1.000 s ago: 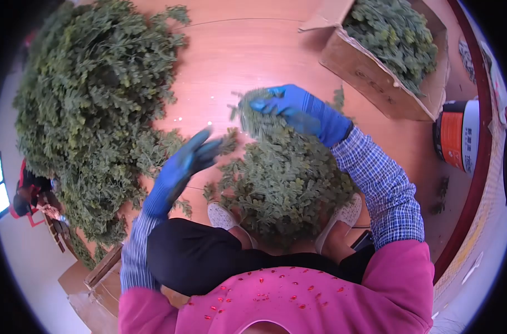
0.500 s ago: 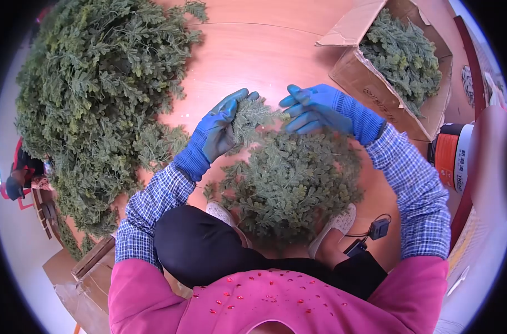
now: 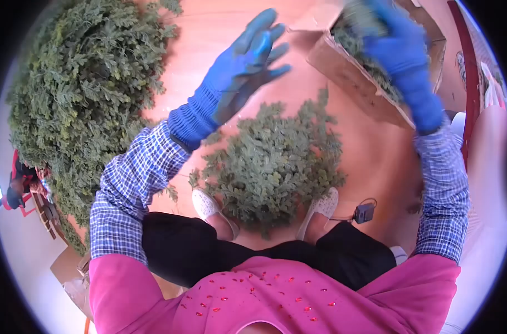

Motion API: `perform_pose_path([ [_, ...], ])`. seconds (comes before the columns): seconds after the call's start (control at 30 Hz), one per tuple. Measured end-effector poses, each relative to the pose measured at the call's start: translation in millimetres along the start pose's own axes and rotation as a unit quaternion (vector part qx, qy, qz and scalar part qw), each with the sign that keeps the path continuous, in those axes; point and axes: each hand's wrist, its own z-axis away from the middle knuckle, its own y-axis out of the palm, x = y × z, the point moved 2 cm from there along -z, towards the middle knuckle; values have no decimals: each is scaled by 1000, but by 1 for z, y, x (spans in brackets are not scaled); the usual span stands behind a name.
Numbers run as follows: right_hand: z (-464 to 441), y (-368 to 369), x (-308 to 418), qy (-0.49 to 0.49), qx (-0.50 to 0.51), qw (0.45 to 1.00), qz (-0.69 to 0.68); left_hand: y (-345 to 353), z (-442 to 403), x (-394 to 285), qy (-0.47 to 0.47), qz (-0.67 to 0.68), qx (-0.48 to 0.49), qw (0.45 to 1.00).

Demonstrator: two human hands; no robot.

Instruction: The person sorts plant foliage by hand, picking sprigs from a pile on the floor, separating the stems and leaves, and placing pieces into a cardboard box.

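Note:
My left hand (image 3: 245, 64), in a blue glove, is raised over the floor with its fingers spread and nothing in it. My right hand (image 3: 395, 42), gloved too and blurred, is over the cardboard box (image 3: 354, 83), closed on a green sprig (image 3: 362, 19). Greenery inside the box (image 3: 376, 75) shows partly below that hand. A smaller heap of green sprigs (image 3: 270, 161) lies on the floor between my feet.
A large pile of greenery (image 3: 86, 89) fills the left side. A small black device with a cable (image 3: 364, 212) lies right of my feet. Another person (image 3: 20, 183) is at the far left. Cardboard (image 3: 67, 264) stands at the lower left.
My right hand has moved up and right to the box, now with a sprig. My left hand let go of the sprig it held half a second ago and moved up, fingers spread.

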Motion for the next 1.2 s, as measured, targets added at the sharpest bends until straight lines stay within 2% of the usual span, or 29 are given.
perform_pose_path([
  [0.03,-1,-21,-28,58,-5,997,49,-2,7,6,-45,-113,-71,990],
  [0.07,0,-39,-33,5,-25,997,75,-4,25,18,-81,-256,-33,963],
  [0.1,0,-52,-39,-54,-53,992,101,-8,43,33,-107,-397,10,911],
  [0.13,3,-56,-55,-53,-50,992,99,-2,62,50,-71,-505,70,857],
  [0.17,5,-57,-78,63,89,966,233,10,82,66,-32,-601,132,787],
  [0.2,0,-56,-96,168,213,894,356,24,94,77,-52,-650,199,732],
  [0.23,-3,-52,-90,165,210,897,352,37,109,89,-82,-691,262,669],
  [0.27,0,-50,-67,80,97,936,329,45,121,102,-90,-689,261,671],
  [0.33,-8,-44,-57,-125,-128,958,224,55,136,134,-72,-696,287,654],
  [0.37,5,-32,-43,-111,-140,977,114,53,145,148,-76,-701,276,653],
  [0.43,52,19,-6,-169,-120,976,-61,38,165,178,-81,-715,243,651],
  [0.47,78,40,22,-131,34,987,-89,30,180,193,-48,-754,236,611],
  [0.53,137,106,11,-129,236,959,-91,25,196,192,-78,-746,231,620],
  [0.6,197,146,-30,3,212,977,15,21,203,183,-102,-714,238,650],
  [0.63,222,163,-48,-6,214,977,5,24,205,172,-109,-718,228,649],
  [0.7,250,185,-77,172,187,963,85,30,205,147,-130,-660,220,707],
  [0.73,252,185,-63,166,189,965,79,31,205,131,-134,-662,213,706],
  [0.8,250,193,-25,5,270,963,-5,27,207,98,-18,-600,226,767],
  [0.83,246,194,-13,-5,270,963,-10,18,218,88,-21,-606,217,765],
  [0.9,230,192,11,-15,360,928,-97,-7,246,59,-21,-649,114,752],
  [0.93,213,187,18,-22,359,928,-98,-29,269,45,-105,-654,26,748],
  [0.97,187,179,25,-74,315,945,-46,-54,297,35,-186,-649,-63,735],
  [1.0,163,171,31,-127,268,955,7,-84,333,38,-205,-641,-231,702],
  [1.03,143,167,34,-135,266,954,9,-110,362,41,-217,-612,-392,651],
  [1.1,107,162,48,-205,251,945,-44,-144,372,12,-253,-498,-609,563],
  [1.13,88,160,61,-255,252,932,-55,-169,376,4,-241,-539,-620,516],
  [1.17,74,161,74,-259,250,932,-48,-191,379,0,-229,-577,-630,468],
  [1.2,64,163,88,-315,279,906,-48,-196,373,-8,-224,-573,-631,473],
])
